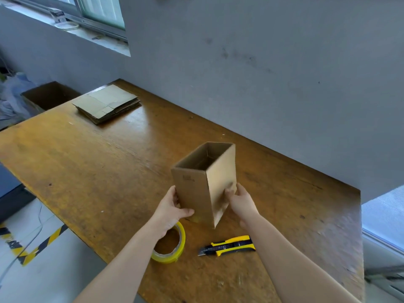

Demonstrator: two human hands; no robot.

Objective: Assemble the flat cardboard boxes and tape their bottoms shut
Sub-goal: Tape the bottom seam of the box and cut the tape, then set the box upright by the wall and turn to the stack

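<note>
Above the wooden worktop (109, 167), left hand (172, 207) and right hand (240, 201) clamp opposite sides of an opened cardboard box (204, 182), probably steadying it square, with tape roll (172, 248) and utility knife (227, 246) close by.

You hold the opened cardboard box (205, 182) between your left hand (172, 206) and right hand (240, 201), its open end facing away from you. Nearer you than the box lie the yellow tape roll (175, 246) and the utility knife (229, 246). Far left of the box sits the flat stack (107, 103).
</note>
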